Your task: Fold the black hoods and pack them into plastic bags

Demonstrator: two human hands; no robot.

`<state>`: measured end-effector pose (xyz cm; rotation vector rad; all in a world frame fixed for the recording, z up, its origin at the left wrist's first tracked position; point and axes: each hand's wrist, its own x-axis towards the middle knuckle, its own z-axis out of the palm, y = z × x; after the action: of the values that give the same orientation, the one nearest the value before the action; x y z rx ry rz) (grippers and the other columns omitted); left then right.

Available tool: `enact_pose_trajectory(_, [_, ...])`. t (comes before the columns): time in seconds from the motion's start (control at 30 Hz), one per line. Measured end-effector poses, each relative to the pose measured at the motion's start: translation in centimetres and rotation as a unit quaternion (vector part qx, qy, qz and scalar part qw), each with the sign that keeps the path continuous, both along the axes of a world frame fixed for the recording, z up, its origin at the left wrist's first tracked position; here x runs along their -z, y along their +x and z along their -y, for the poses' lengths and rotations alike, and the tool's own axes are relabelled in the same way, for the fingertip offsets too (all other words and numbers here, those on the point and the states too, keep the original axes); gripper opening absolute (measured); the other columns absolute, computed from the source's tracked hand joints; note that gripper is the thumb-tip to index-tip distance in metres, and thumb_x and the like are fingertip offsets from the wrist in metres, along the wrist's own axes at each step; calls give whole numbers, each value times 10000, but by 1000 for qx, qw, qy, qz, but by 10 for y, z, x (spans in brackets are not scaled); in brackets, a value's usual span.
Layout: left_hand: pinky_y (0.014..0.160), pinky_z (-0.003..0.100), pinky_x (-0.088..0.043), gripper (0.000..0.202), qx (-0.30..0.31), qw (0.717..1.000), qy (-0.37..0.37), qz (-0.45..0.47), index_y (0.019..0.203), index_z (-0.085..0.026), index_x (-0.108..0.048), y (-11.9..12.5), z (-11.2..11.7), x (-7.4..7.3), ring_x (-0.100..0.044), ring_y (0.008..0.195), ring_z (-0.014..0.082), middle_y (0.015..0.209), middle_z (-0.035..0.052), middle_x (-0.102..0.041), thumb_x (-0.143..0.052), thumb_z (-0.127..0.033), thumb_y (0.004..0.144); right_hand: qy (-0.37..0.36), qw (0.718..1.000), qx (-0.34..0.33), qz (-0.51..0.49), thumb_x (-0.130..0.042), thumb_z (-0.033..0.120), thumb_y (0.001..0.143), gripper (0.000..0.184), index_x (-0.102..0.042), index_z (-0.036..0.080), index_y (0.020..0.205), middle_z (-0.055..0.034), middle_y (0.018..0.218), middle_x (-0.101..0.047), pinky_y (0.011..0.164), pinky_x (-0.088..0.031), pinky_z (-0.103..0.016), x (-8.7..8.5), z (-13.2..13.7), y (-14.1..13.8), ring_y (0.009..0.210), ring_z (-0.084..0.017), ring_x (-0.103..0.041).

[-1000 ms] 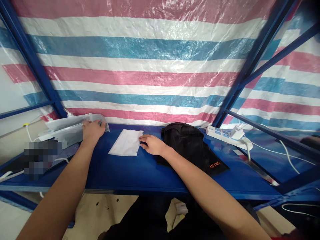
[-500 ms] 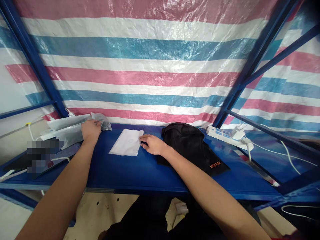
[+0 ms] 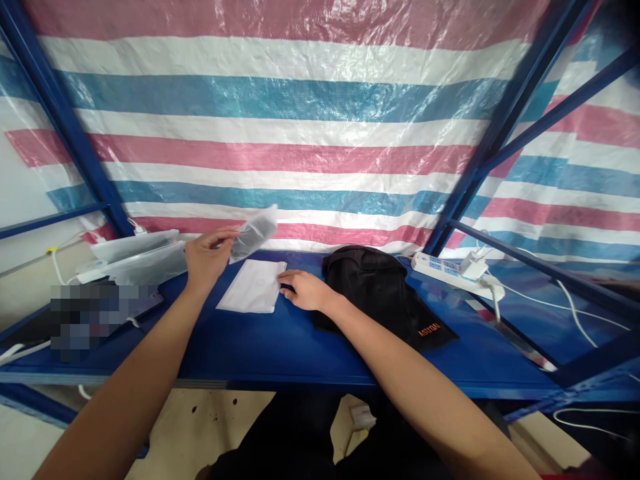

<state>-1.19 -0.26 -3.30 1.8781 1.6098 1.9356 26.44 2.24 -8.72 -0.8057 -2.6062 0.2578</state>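
My clear bag [image 3: 254, 233] is up off the table [image 3: 280, 357], near its far edge and just beyond the white packet [image 3: 251, 287], tilted so its right end rises. My left hand [image 3: 207, 257] pinches it by its left end between thumb and fingers, probably because so thin a thing offers little else to grip, and that leaves most of it free of my fingers. My hands are well apart. My right hand [image 3: 303, 289] has its fingertips at the right edge of the packet, likely to steady it flat; I cannot tell whether the thumb pinches underneath. The packet lies between my hands, where either could get to it. To the left are more bags [image 3: 150, 263], lying one partly over another, seemingly a pile kept in reach. The black cloth [image 3: 370, 280] lies bunched to the right, partly under my right forearm, its orange lettering at the near right corner. Farther right, the power strip [image 3: 457, 273] sits by the frame [image 3: 465, 180], presumably to keep its cables aside. A striped sheet [image 3: 300, 100] hangs behind everything.
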Motion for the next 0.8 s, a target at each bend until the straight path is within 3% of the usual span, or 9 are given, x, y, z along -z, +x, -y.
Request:
enact_pose_trajectory(0.13, [1038, 415, -643, 235, 112, 989, -63, -79, 1001, -248, -852, 18, 0, 8, -807, 1088, 275, 1137, 44, -857, -682, -396, 934, -1, 1000, -10, -2, -647, 201, 1052, 322, -784, 186, 1343, -132, 1443, -753, 1167, -541, -428, -3, 1, 0, 1348, -306, -710])
enact_pose_trajectory(0.23, [1009, 407, -638, 303, 176, 974, -102, -99, 1144, -240, -793, 19, -8, 17, -807, 1072, 270, 1146, 68, -853, -734, -444, 929, -2, 1000, -13, 0, -641, 203, 1057, 313, -782, 164, 1334, -143, 1404, -767, 1151, -544, -415, -4, 2, 0, 1313, -304, -724])
enact_pose_trajectory(0.33, [988, 399, -630, 507, 178, 971, -134, -88, 1286, -246, -695, 13, -14, 22, -795, 1092, 269, 1214, 75, -836, -825, -519, 879, -1, 1000, -15, -1, -650, 192, 1049, 276, -797, 176, 1282, -137, 1368, -777, 1121, -554, -412, -5, 3, -1, 1281, -301, -733])
enact_pose_trajectory(0.5, [896, 369, -627, 535, 154, 968, -174, -94, 1153, -232, -775, 7, -16, 21, -771, 1065, 287, 1222, 81, -821, -841, -655, 832, 5, 1000, -6, -6, -665, 193, 1037, 221, -809, 211, 1203, -102, 1289, -792, 1051, -566, -380, -11, 8, 1, 1183, -275, -752])
enact_pose_trajectory(0.57, [900, 365, -624, 571, 163, 970, -163, -83, 1161, -222, -782, 7, -17, 21, -763, 1087, 290, 1225, 88, -817, -847, -670, 813, 17, 999, 25, -30, -661, 226, 1043, 173, -812, 232, 1129, -79, 1221, -797, 998, -574, -367, -20, 9, 5, 1088, -260, -761])
enact_pose_trajectory(0.67, [885, 363, -623, 584, 181, 968, -159, -73, 1200, -214, -784, 8, -17, 21, -765, 1062, 281, 1229, 95, -812, -845, -649, 815, 59, 977, 130, -157, -592, 316, 1091, 212, -777, 214, 1114, -105, 1178, -775, 967, -579, -379, -33, 2, 17, 984, -252, -745])
enact_pose_trajectory(0.73, [872, 365, -623, 544, 191, 965, -164, -77, 1215, -217, -796, 9, -16, 21, -769, 1025, 274, 1213, 95, -817, -816, -622, 852, 78, 942, 205, -256, -555, 327, 1095, 269, -729, 182, 1241, -155, 1270, -740, 976, -588, -417, -37, -10, 27, 948, -255, -737])
enact_pose_trajectory(0.8, [878, 369, -623, 470, 201, 962, -161, -93, 1197, -229, -818, 10, -15, 21, -770, 1014, 272, 1194, 89, -822, -779, -591, 900, 52, 921, 231, -308, -596, 294, 1047, 380, -655, 164, 1399, -194, 1390, -694, 983, -606, -456, -34, -25, 36, 936, -257, -747])
